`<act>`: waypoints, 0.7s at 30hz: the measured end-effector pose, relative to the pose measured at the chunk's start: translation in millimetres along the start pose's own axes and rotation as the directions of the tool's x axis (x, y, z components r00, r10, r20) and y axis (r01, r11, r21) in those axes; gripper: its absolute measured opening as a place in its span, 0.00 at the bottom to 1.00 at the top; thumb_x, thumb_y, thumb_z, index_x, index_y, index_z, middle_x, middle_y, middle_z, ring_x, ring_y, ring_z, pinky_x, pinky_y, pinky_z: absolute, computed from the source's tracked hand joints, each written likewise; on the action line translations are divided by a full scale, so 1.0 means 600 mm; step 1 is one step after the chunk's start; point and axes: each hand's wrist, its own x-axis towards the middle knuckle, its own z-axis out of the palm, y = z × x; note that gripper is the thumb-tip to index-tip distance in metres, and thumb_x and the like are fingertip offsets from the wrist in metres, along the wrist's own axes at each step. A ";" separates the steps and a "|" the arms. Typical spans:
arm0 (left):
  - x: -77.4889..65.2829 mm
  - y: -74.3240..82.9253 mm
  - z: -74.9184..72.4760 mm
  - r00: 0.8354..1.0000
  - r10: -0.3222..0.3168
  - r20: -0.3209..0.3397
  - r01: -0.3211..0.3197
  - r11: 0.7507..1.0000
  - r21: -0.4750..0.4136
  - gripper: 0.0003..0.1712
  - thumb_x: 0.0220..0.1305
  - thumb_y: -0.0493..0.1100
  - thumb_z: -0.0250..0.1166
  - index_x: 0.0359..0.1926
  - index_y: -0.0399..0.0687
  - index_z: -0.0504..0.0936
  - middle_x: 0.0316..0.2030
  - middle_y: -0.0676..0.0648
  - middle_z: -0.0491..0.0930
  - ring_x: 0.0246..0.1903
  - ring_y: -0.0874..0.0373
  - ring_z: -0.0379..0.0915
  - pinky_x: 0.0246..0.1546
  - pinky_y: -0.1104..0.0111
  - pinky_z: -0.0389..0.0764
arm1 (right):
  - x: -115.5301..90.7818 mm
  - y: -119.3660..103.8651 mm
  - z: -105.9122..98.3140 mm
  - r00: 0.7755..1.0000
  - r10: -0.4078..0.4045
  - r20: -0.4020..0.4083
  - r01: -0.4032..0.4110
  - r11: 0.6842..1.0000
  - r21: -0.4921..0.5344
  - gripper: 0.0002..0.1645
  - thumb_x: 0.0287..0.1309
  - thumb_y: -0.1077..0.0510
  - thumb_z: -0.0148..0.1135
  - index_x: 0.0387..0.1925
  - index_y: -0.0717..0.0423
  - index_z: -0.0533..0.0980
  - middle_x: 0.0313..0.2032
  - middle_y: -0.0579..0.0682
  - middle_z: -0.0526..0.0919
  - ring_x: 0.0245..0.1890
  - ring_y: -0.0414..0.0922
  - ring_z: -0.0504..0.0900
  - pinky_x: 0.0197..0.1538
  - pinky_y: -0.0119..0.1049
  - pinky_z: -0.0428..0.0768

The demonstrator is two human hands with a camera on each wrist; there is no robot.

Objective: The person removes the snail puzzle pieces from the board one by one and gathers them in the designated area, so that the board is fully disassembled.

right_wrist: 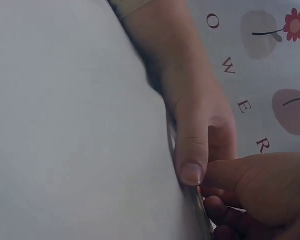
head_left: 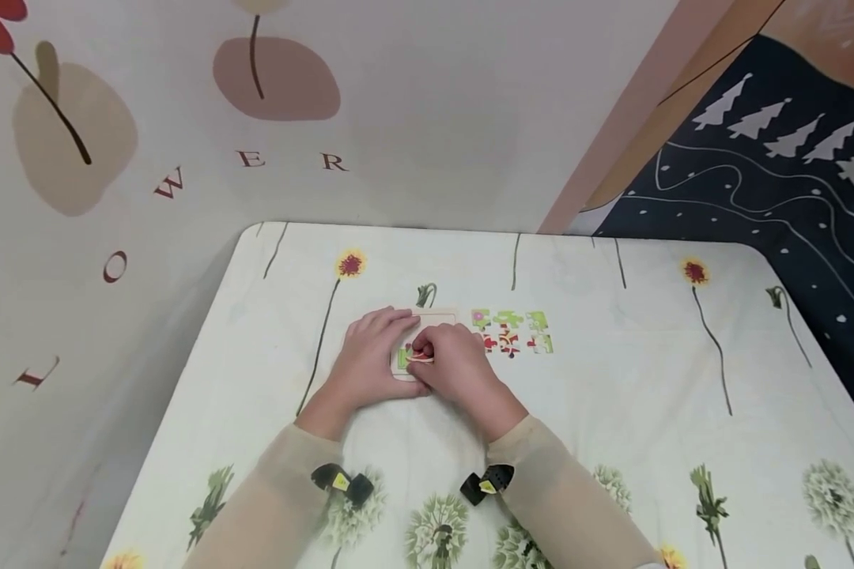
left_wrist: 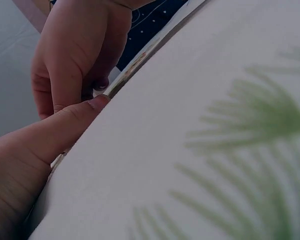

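Note:
A small pale puzzle board lies on the cloth, partly hidden under both hands. My left hand rests along its left side, fingers extended toward the top edge and thumb by the bottom edge. My right hand pinches a red and white puzzle piece low over the board. A green piece shows in the board's lower left. In the left wrist view, the left thumb lies straight beside the right hand. The right wrist view shows both hands meeting at the board's edge; the pinched piece is hidden there.
Right of the board, several loose puzzle pieces lie in two rows, green ones above and red ones below. A flower-printed cloth covers the table. Behind it stands a pale wall with printed letters, and a dark patterned cloth hangs at the right.

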 end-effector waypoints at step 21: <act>0.000 -0.002 0.003 1.000 0.008 -0.014 -0.008 1.000 0.007 0.63 0.40 0.75 0.82 0.74 0.50 0.76 0.74 0.47 0.71 0.76 0.43 0.59 0.72 0.42 0.59 | -0.003 -0.010 0.002 0.999 0.044 -0.003 -0.044 0.997 -0.062 0.13 0.60 0.47 0.79 0.43 0.45 0.86 0.33 0.39 0.83 0.38 0.47 0.78 0.43 0.47 0.74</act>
